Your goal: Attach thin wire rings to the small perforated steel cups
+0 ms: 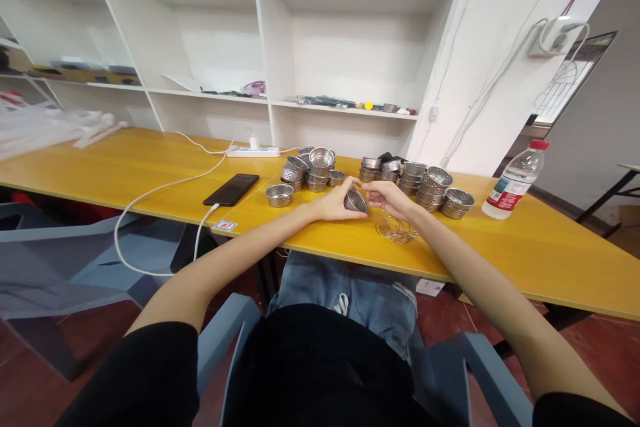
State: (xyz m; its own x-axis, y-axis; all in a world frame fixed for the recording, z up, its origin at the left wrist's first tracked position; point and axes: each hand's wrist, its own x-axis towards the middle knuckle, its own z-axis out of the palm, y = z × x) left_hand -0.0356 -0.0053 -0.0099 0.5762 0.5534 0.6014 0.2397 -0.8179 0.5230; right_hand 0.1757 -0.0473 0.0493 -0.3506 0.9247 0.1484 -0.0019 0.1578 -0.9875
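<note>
My left hand (336, 204) is wrapped round a small perforated metal cup (355, 201), which is tilted with its opening toward me. Close to the cup's rim, the fingers of my right hand (388, 197) are pinched together; what they hold, if anything, is too small to make out. Just below my right hand lies a loose bunch of thin wire rings (396, 229). Behind my left hand stand stacked perforated cups (320, 163), with a single metal cup (279, 195) nearer to me. More stacked cups (431, 190) stand beyond my right hand.
A plastic bottle with a red cap (515, 180) stands at the right of the yellow table (560, 253). To the left lie a black phone (231, 189) on a white cable (150, 188) and a power strip (253, 151). White shelves (345, 107) rise behind.
</note>
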